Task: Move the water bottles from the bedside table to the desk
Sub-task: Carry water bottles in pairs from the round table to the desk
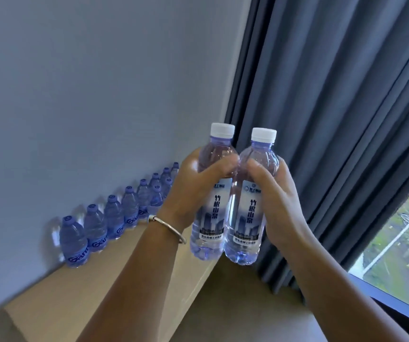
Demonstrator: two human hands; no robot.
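left hand (pixel 188 191) grips one water bottle (pixel 209 211), right hand (pixel 272 201) the other (pixel 245 218), bottles touching, in the air over the table (pixel 134 262); set both upright beside bottle row (pixel 114 218) by wall, bases flat before letting go

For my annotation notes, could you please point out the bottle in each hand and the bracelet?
Left-hand bottle (pixel 208 215): head view, on its label.
Right-hand bottle (pixel 250 218): head view, on its label.
Bracelet (pixel 171 229): head view, on the metal band at the left wrist.
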